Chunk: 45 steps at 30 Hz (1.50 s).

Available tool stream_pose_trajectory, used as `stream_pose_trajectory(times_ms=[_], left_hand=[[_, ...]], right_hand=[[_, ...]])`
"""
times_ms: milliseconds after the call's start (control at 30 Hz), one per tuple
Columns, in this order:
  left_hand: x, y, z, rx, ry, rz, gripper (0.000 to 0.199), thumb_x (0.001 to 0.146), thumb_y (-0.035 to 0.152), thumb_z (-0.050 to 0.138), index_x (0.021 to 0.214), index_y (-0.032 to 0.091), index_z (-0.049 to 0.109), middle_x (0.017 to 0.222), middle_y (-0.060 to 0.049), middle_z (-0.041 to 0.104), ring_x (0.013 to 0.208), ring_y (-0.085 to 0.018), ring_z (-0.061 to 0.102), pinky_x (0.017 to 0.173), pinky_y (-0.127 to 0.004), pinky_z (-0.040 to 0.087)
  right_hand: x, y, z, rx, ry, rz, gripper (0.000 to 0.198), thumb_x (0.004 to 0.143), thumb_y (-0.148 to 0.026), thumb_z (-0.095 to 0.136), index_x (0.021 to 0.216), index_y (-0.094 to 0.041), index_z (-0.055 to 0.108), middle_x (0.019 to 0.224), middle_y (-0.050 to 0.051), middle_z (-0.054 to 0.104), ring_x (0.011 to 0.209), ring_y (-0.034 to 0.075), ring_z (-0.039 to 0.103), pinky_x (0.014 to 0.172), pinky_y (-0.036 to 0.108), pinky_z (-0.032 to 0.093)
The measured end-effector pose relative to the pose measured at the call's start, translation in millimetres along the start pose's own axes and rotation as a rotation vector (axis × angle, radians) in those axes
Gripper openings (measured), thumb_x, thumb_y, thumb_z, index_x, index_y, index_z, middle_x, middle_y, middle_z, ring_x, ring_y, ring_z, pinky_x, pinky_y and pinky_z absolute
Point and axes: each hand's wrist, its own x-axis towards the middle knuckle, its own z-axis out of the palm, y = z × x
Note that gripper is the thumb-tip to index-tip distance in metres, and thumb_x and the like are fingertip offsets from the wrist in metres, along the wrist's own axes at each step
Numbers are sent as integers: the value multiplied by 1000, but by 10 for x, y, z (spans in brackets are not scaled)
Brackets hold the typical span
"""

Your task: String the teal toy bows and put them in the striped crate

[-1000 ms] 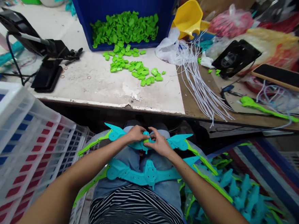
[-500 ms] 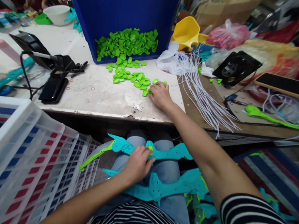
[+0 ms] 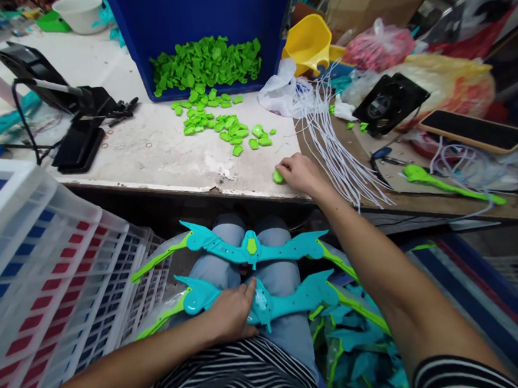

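Note:
Two teal toy bows with lime-green tips lie across my lap. The farther toy bow (image 3: 227, 250) carries a green plastic piece (image 3: 251, 245) at its centre. On the nearer toy bow (image 3: 287, 304), the centre shows no green piece. My left hand (image 3: 232, 314) is closed on this nearer bow, just left of its centre. By the table's front edge, my right hand (image 3: 301, 173) pinches a small green plastic piece (image 3: 278, 176). Several loose green pieces (image 3: 232, 128) lie beyond it, spilling from the heap (image 3: 208, 64) in the blue bin (image 3: 202, 12).
At left stands a white plastic crate (image 3: 62, 231); a black phone (image 3: 81, 148) lies behind it. White cords (image 3: 335, 141) hang over the table edge at right. Beyond are a yellow scoop (image 3: 308, 43) and a small black fan (image 3: 390, 105). More teal bows (image 3: 359, 352) fill the space at lower right.
My right hand has drawn back toward the table edge with a green piece. My left hand has shifted from the farther bow to the nearer one. The view has shifted slightly.

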Motion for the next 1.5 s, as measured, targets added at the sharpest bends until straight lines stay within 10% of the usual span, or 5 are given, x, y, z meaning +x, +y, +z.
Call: stream_pose_trajectory(times_ms=[267,400,667,1133,1500], left_hand=[[68,-137,-220,-229,-97,-68,98,74,52,63,147,6,16,127,-23,56,113,-36,57,87,-38,45],[190,-211,-175,-444,-65,-87,63,77,32,59,133,7,43,121,-18,60,106,-30,59,86,-35,45],[395,-351,-117,-1158,-121,-260,25,75,34,66,87,12,63,74,-2,62,65,-13,55,66,-27,45],[369,-322,-102,-1128,-104,-148,40,67,47,71,83,11,62,60,5,49,57,-8,43,55,-21,35],[389,-285,86,-776,127,-57,38,70,27,65,102,6,65,62,4,48,58,-9,39,50,-21,29]], right_hand=[[-327,46,187,116,117,-229,32,85,-35,52,107,-18,66,110,13,64,105,30,54,90,48,41],[-549,-47,114,124,134,-276,30,86,-30,52,108,-15,65,112,14,64,106,31,53,89,50,42],[-2298,-623,192,496,-66,-555,19,90,-28,54,106,-20,63,109,8,69,101,22,61,84,40,50],[-2858,-741,593,617,-64,-275,21,90,-29,55,106,-22,66,120,11,64,104,23,62,86,41,52],[-2639,-772,650,575,-531,86,70,68,-31,77,131,-22,49,107,8,66,101,28,61,88,47,48]])
